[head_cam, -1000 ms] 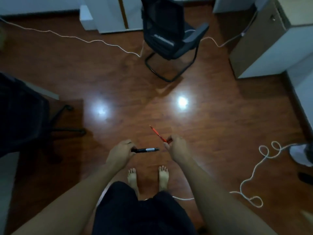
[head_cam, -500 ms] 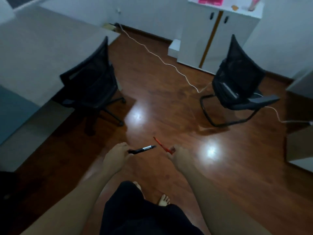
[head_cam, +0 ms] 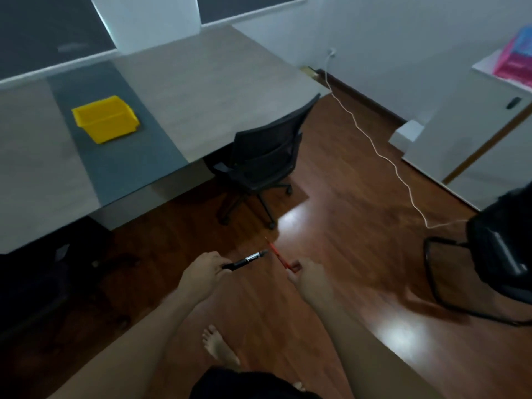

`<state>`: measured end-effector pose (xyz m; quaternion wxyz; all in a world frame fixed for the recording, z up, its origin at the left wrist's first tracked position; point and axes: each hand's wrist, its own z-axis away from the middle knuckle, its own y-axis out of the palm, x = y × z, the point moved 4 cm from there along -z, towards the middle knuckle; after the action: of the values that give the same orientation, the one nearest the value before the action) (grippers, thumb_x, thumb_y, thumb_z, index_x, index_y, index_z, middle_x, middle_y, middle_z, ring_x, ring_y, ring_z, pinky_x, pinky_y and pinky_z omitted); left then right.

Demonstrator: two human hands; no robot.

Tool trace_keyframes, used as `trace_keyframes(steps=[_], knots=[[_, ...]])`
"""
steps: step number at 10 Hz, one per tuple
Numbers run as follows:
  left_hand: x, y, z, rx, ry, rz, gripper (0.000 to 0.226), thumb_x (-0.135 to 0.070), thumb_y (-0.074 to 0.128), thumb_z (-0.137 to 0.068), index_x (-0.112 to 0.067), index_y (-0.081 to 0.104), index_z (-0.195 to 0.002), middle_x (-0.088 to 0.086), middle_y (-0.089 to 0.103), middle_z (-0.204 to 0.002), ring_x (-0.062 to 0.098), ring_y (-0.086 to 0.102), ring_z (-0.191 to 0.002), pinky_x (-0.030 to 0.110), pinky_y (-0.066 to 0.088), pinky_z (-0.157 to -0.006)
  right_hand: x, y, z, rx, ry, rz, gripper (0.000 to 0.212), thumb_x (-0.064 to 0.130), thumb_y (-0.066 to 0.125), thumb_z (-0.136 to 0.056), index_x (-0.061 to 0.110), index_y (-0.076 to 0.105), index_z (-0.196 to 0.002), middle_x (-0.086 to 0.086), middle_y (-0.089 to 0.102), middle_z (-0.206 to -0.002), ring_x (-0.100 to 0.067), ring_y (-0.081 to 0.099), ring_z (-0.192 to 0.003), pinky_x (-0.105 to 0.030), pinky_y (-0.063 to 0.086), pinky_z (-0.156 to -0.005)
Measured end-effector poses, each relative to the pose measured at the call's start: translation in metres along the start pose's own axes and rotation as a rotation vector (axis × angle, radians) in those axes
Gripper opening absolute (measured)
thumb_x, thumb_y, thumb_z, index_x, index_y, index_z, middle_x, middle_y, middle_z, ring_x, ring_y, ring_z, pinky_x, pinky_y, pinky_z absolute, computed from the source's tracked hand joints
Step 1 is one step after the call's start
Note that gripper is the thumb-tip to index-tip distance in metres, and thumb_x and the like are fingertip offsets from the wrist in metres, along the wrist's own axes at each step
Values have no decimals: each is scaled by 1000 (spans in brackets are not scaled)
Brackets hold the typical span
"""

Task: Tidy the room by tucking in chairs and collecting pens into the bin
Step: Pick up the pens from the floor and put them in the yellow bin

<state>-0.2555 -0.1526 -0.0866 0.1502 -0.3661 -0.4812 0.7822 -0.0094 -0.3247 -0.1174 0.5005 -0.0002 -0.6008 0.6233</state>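
Observation:
My left hand grips a black pen by its rear end, tip pointing right. In my right hand is a thin red pen, tip pointing up and left, nearly crossing the black one. Both hands hover over the wooden floor. A yellow bin stands on the dark strip of the grey table at the upper left. One black swivel chair is partly tucked at the table's corner. A second black chair stands out on the floor at the right edge.
A white cable runs across the floor from the wall socket toward the right chair. White cabinet with pink items on top stands at the right. Another dark chair shape sits under the table at lower left. My bare foot is below.
My view has swung left and up: the table and yellow bin have come into sight, and the right chair slid to the frame's edge. Both hands still hold their pens.

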Motion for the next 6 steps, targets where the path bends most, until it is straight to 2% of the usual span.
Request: trace_keyframes(steps=[1,3,4,5,6], knots=[[36,-26,-11,-39,20,30,25,-48,64,-103,-39,78,-121,-18,61,-99,5,57,-93,35,56,-79,43,19,-21,51,-37,4,14,35,78,-91,30,73,-103,13,70,-88,-9,67,-81,-28,54,-72],[102,-79,-35,-90,-70,62,25,-41,66,-103,-36,77,-125,-21,60,-101,3,57,-97,29,53,-80,122,45,-65,61,-78,-2,12,32,78,-93,29,76,-104,10,76,-93,-9,71,-85,-24,49,-71],[136,-102,-46,-125,-97,78,26,-39,67,-104,-33,77,-127,-20,59,-101,2,58,-94,23,47,-75,159,59,-85,65,-92,12,11,32,78,-94,29,76,-104,10,77,-95,-8,70,-86,-28,55,-75],[173,-124,-55,-162,-142,95,27,-38,66,-104,-31,75,-129,-18,59,-103,3,59,-93,22,50,-76,198,79,-106,80,-122,16,12,32,76,-96,27,75,-107,12,73,-97,-7,69,-88,-17,47,-68],[205,-143,-60,-184,-175,123,29,-38,66,-104,-29,75,-131,-17,60,-106,3,60,-94,22,51,-79,232,98,-123,130,-147,44,15,35,71,-101,29,72,-114,16,65,-100,2,61,-85,-10,39,-67]])
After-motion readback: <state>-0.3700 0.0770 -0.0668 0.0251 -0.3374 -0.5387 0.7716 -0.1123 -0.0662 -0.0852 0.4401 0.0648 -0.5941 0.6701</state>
